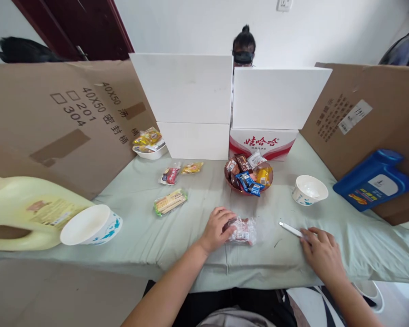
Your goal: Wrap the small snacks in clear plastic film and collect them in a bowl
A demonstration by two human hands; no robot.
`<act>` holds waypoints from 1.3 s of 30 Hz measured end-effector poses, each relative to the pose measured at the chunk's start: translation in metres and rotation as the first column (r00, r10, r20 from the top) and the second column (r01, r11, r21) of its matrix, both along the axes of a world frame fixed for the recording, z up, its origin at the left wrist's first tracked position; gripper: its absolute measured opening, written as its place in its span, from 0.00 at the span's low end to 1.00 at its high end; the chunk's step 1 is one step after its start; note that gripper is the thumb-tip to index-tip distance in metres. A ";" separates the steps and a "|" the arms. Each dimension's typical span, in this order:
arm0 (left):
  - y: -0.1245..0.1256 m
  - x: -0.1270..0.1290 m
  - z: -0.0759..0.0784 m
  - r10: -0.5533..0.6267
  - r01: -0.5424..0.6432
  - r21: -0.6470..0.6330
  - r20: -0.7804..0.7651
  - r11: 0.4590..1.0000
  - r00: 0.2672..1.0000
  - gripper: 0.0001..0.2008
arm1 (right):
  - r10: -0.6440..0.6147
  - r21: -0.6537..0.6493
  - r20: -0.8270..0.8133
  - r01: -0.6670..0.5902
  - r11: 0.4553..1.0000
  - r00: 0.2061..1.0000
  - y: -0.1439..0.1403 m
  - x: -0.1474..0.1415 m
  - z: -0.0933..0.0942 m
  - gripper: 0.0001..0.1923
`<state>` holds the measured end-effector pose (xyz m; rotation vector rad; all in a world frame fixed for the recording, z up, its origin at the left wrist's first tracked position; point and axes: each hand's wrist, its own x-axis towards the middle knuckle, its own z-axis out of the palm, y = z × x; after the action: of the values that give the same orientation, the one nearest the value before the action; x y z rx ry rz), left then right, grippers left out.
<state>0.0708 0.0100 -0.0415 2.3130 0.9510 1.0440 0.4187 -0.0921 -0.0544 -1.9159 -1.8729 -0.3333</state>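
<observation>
My left hand (219, 230) is closed over the left end of a reddish-brown packet (241, 230) in crinkled clear plastic, which lies on the cloth. My right hand (322, 252) lies to the right, its curled fingers on the near end of a slim white tool (291, 229) that looks like a utility knife. That tool rests on the table, pointing up and left. Beyond the packet stands a red bowl (229, 182) heaped with wrapped snacks. Farther left are a pack of crackers (171, 202), a red-and-white snack packet (170, 175) and a yellow one (192, 168).
White paper bowls stand right (309, 193) and left (104, 229). A blue bottle (375, 181) leans at right; a big pale-yellow jug (30, 209) lies left. A white dish (152, 154) holds snacks. Cardboard (37, 104) and white boxes (192, 141) enclose the table; a person (244, 45) is behind.
</observation>
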 end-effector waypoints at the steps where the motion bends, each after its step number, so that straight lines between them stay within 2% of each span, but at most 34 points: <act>1: -0.002 0.001 0.001 -0.030 0.031 0.018 -0.043 0.999 0.999 0.18 | 0.016 0.037 -0.034 -0.015 0.999 0.999 0.000 -0.011 0.005 0.20; 3: -0.005 0.003 0.002 -0.065 0.069 0.039 -0.110 0.997 0.992 0.19 | 0.153 0.083 -0.129 -0.143 0.986 0.980 0.005 -0.045 0.019 0.22; 6: -0.008 0.007 0.003 -0.088 0.093 0.053 -0.104 0.994 0.991 0.11 | 0.368 0.077 -0.209 -0.360 0.930 0.906 0.020 -0.099 0.035 0.32; 7: -0.009 0.007 0.004 -0.091 0.093 0.042 -0.060 0.995 0.994 0.10 | 0.406 0.048 -0.220 -0.406 0.913 0.887 0.025 -0.112 0.036 0.31; 9: -0.009 0.002 0.004 -0.043 0.045 -0.031 0.090 0.998 0.995 0.10 | 0.432 -0.011 -0.239 -0.447 0.894 0.870 0.036 -0.124 0.031 0.18; 10: -0.009 -0.004 0.003 0.044 -0.025 -0.104 0.180 0.994 0.983 0.12 | 0.426 -0.034 -0.248 -0.447 0.894 0.870 0.040 -0.123 0.026 0.13; 11: -0.010 -0.013 0.001 0.167 -0.119 -0.193 0.256 0.974 0.952 0.12 | 0.410 -0.039 -0.255 -0.433 0.901 0.876 0.043 -0.118 0.021 0.12; 14: -0.018 -0.047 -0.006 0.512 -0.372 -0.403 0.331 0.836 0.793 0.13 | 0.341 0.031 -0.244 -0.345 0.938 0.908 0.042 -0.092 0.012 0.13; 15: -0.023 -0.058 -0.008 0.580 -0.433 -0.423 0.331 0.796 0.744 0.13 | 0.321 0.078 -0.233 -0.311 0.947 0.918 0.037 -0.084 0.014 0.12; 17: -0.038 -0.074 -0.008 0.654 -0.553 -0.354 0.337 0.754 0.677 0.11 | 0.313 0.189 -0.227 -0.273 0.943 0.922 0.024 -0.078 0.023 0.09; 18: -0.046 -0.077 -0.005 0.655 -0.593 -0.277 0.342 0.756 0.674 0.08 | 0.339 0.238 -0.238 -0.283 0.929 0.910 0.017 -0.081 0.030 0.08; 19: -0.053 -0.077 -0.001 0.611 -0.589 -0.177 0.334 0.788 0.718 0.06 | 0.390 0.272 -0.254 -0.321 0.907 0.885 0.010 -0.088 0.038 0.08; 20: -0.059 -0.073 0.003 0.516 -0.522 -0.066 0.296 0.850 0.803 0.04 | 0.466 0.278 -0.268 -0.395 0.876 0.843 0.004 -0.098 0.045 0.09; 22: -0.066 -0.059 0.014 0.211 -0.222 0.093 0.115 0.971 0.971 0.05 | 0.632 0.188 -0.275 -0.604 0.774 0.724 -0.002 -0.121 0.055 0.08; 23: -0.064 -0.051 0.019 0.081 -0.081 0.124 0.006 0.989 0.997 0.06 | 0.691 0.112 -0.273 -0.691 0.714 0.670 0.000 -0.131 0.056 0.08; 24: -0.060 -0.043 0.022 0.017 -0.004 0.141 -0.089 0.990 0.996 0.07 | 0.723 0.037 -0.267 -0.743 0.669 0.637 0.004 -0.140 0.055 0.09; 25: -0.054 -0.036 0.024 0.022 0.005 0.159 -0.166 0.987 0.986 0.09 | 0.728 -0.020 -0.253 -0.756 0.655 0.637 0.011 -0.146 0.051 0.10; 26: -0.045 -0.032 0.024 0.077 -0.037 0.177 -0.228 0.984 0.971 0.10 | 0.706 -0.054 -0.229 -0.733 0.678 0.670 0.021 -0.149 0.045 0.12; 28: -0.027 -0.028 0.020 0.218 -0.160 0.193 -0.336 0.968 0.916 0.13 | 0.593 -0.078 -0.164 -0.610 0.789 0.788 0.041 -0.147 0.032 0.15; 30: -0.012 -0.030 0.015 0.283 -0.224 0.182 -0.438 0.957 0.853 0.17 | 0.456 -0.114 -0.098 -0.465 0.878 0.884 0.058 -0.140 0.021 0.18; 31: -0.008 -0.031 0.013 0.291 -0.234 0.178 -0.473 0.956 0.832 0.18 | 0.411 -0.140 -0.078 -0.418 0.897 0.908 0.063 -0.136 0.018 0.19; 33: -0.005 -0.034 0.010 0.300 -0.235 0.192 -0.490 0.953 0.818 0.18 | 0.394 -0.186 -0.072 -0.400 0.897 0.916 0.068 -0.131 0.017 0.18; 35: -0.008 -0.036 0.010 0.325 -0.234 0.246 -0.446 0.940 0.834 0.14 | 0.415 -0.202 -0.091 -0.425 0.882 0.905 0.066 -0.128 0.021 0.13; 37: -0.015 -0.039 0.011 0.348 -0.234 0.327 -0.357 0.916 0.867 0.11 | 0.418 -0.179 -0.110 -0.432 0.884 0.902 0.062 -0.126 0.026 0.09; 39: -0.022 -0.043 0.013 0.352 -0.227 0.411 -0.259 0.883 0.900 0.10 | 0.424 -0.123 -0.124 -0.438 0.891 0.897 0.056 -0.124 0.032 0.10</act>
<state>0.0279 -0.0124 -0.0284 2.7827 1.3721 1.0464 0.2946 -0.0363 -0.0221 -1.5049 -2.2385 0.0395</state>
